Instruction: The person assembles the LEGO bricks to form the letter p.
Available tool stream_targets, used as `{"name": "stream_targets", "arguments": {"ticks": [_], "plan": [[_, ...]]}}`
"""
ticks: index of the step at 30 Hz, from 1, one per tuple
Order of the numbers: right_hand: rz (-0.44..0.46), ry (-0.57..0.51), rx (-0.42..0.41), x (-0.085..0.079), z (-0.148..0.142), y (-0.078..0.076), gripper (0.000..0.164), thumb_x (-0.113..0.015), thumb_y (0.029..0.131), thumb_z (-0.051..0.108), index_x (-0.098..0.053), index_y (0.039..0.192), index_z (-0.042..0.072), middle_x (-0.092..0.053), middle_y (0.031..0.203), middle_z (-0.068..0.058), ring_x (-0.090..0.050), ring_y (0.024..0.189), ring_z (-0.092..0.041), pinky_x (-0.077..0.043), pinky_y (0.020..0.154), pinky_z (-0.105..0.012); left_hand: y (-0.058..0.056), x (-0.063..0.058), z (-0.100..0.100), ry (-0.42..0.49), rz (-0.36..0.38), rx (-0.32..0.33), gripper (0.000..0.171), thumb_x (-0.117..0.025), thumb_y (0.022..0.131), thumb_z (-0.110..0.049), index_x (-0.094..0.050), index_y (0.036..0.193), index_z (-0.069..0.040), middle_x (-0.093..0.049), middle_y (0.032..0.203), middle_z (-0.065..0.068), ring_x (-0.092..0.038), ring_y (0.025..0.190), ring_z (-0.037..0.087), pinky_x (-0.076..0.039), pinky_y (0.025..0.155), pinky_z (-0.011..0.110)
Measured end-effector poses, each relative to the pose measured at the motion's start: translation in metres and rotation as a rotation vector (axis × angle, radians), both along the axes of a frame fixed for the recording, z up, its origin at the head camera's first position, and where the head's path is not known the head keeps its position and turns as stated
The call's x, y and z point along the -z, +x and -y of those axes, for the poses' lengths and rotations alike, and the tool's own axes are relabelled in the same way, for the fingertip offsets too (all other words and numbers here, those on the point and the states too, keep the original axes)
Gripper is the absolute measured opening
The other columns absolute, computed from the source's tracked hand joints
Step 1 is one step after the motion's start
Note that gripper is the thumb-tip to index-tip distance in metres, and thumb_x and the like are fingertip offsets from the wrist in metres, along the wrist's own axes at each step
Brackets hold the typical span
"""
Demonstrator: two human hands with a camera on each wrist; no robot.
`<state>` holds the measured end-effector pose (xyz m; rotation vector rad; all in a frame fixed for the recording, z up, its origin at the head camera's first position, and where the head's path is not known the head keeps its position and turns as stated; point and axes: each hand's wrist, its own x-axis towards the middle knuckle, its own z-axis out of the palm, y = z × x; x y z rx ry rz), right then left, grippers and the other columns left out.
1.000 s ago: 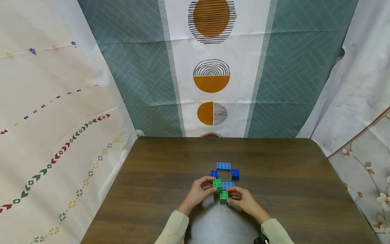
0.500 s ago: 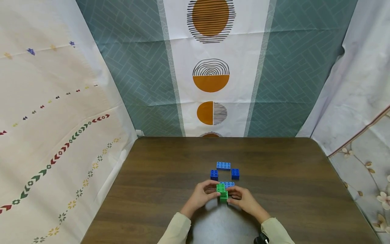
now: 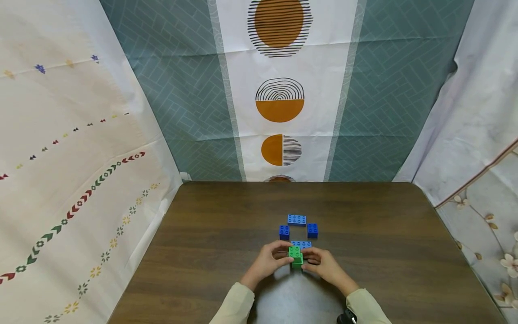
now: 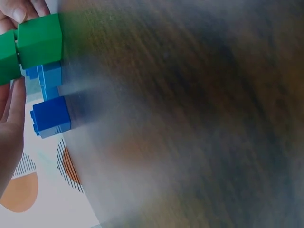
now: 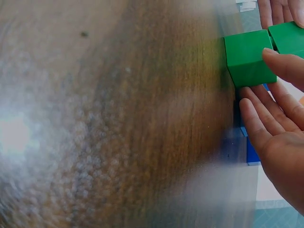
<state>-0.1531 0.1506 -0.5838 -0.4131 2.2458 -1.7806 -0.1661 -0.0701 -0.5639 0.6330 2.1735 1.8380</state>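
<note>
My left hand (image 3: 268, 262) pinches an upper green toy building brick (image 3: 295, 251) between thumb and fingers. Directly beneath is a lower green brick (image 3: 297, 265), standing on the wooden table and pinched at its right side by my right hand (image 3: 327, 269). In the left wrist view, a thin gap shows between the upper brick (image 4: 6, 58) and the lower brick (image 4: 41, 42); they sit slightly out of line. The right wrist view has my right thumb against the lower brick (image 5: 248, 58). Whether the studs are engaged, I cannot tell.
Just behind the green bricks lies a light blue long brick (image 3: 301, 245). Farther back are a dark blue brick (image 3: 284, 232), another dark blue brick (image 3: 312, 231) and a second light blue long brick (image 3: 297, 220). The wooden table (image 3: 218, 225) ends at hanging cloths.
My left hand has carried the upper green brick rightward and toward me, from left of the lower brick to over it. My right hand has stayed in place on the lower brick.
</note>
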Motion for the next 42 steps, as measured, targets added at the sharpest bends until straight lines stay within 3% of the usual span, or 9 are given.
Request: {"name": "stream_targets", "arguments": {"ticks": [8,11,14,17,21,28,42], "plan": [[0.007,0.005,0.011,-0.003,-0.001,0.000,0.046,-0.075,0.084,0.007,-0.057,0.120,-0.014,-0.062,0.115,-0.029,-0.060,0.108,-0.042,-0.054,0.089,-0.042,0.008,-0.026,-0.002,-0.058,-0.078,0.002,0.032,-0.068,0.085,0.006,-0.061,0.116,0.004,-0.063,0.112,0.019,-0.063,0.101,0.039,-0.052,0.089,0.050],[0.021,-0.018,0.013,-0.002,-0.002,-0.001,0.046,-0.074,0.084,0.006,-0.056,0.121,-0.015,-0.061,0.116,-0.030,-0.059,0.109,-0.043,-0.054,0.089,-0.040,0.009,-0.031,-0.001,-0.060,-0.095,0.014,0.031,-0.068,0.086,0.005,-0.061,0.116,0.004,-0.063,0.111,0.019,-0.063,0.101,0.040,-0.052,0.089,0.051],[0.036,-0.049,0.012,-0.001,-0.003,-0.001,0.046,-0.074,0.084,0.005,-0.055,0.121,-0.016,-0.060,0.117,-0.031,-0.059,0.110,-0.043,-0.054,0.089,-0.037,0.007,-0.026,-0.001,-0.057,-0.101,0.016,0.032,-0.067,0.086,0.006,-0.061,0.117,0.004,-0.062,0.112,0.021,-0.063,0.101,0.041,-0.052,0.089,0.052],[0.037,-0.072,0.014,-0.002,-0.003,-0.001,0.046,-0.074,0.083,0.004,-0.055,0.121,-0.017,-0.060,0.117,-0.032,-0.059,0.110,-0.043,-0.055,0.088,-0.034,0.002,-0.013,-0.002,-0.069,-0.105,0.016,0.033,-0.068,0.086,0.005,-0.061,0.118,0.003,-0.062,0.113,0.020,-0.063,0.102,0.041,-0.052,0.089,0.051],[0.030,-0.066,0.015,-0.001,-0.004,-0.002,0.047,-0.075,0.083,0.004,-0.056,0.120,-0.017,-0.060,0.117,-0.032,-0.060,0.109,-0.041,-0.055,0.086,-0.031,-0.004,-0.002,-0.002,-0.121,-0.125,0.020,0.032,-0.069,0.087,-0.001,-0.062,0.118,-0.004,-0.063,0.113,0.013,-0.064,0.102,0.031,-0.054,0.090,0.043],[0.049,-0.048,0.013,0.000,-0.004,-0.003,0.048,-0.075,0.083,0.007,-0.056,0.121,-0.017,-0.059,0.119,-0.031,-0.061,0.109,-0.039,-0.055,0.086,-0.029,-0.008,-0.008,0.000,-0.272,-0.266,0.075,0.031,-0.071,0.089,-0.014,-0.063,0.118,-0.009,-0.063,0.111,0.003,-0.062,0.105,0.016,-0.053,0.092,0.033],[0.079,-0.092,0.012,0.002,-0.002,0.001,0.047,-0.074,0.082,0.001,-0.055,0.120,-0.019,-0.059,0.118,-0.033,-0.058,0.110,-0.044,-0.055,0.086,-0.030,-0.004,-0.014,0.001,-0.364,-0.249,0.100,0.031,-0.069,0.090,-0.015,-0.062,0.119,-0.009,-0.061,0.113,0.001,-0.060,0.109,0.015,-0.052,0.094,0.030]]}}
